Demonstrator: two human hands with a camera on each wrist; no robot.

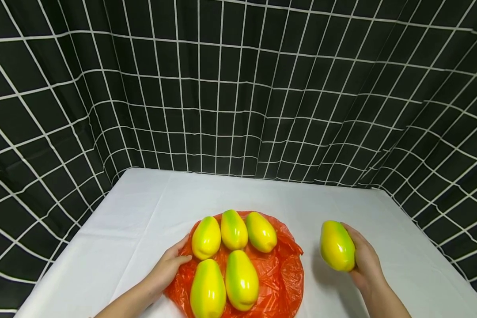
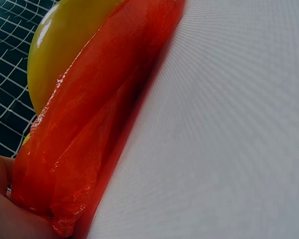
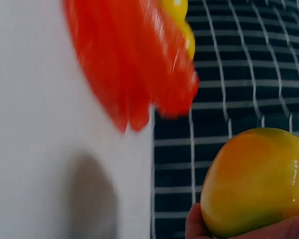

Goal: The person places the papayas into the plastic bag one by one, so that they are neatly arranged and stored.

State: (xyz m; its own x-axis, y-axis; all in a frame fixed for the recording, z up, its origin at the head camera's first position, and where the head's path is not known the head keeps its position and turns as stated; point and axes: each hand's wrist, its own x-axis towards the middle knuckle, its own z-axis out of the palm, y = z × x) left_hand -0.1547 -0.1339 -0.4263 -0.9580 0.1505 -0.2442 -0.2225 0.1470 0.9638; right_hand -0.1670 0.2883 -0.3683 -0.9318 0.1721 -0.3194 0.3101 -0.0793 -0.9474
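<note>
In the head view, my right hand (image 1: 365,260) grips a glossy yellow-green papaya (image 1: 337,246), held above the white table to the right of a red plastic bag (image 1: 280,278). The same papaya (image 3: 256,181) fills the lower right of the right wrist view, fingers around its underside. Spread open, the bag carries several papayas: three in a back row, such as the middle papaya (image 1: 234,229), and two in front, such as the right papaya (image 1: 241,280). My left hand (image 1: 168,267) holds the bag's left edge, thumb over the rim; its other fingers are partly hidden.
A white cloth (image 1: 143,212) covers the table. Dark curtains (image 1: 230,88) with a white grid stand behind the table and along both sides. The held papaya's shadow (image 3: 92,199) falls on the cloth beside the bag.
</note>
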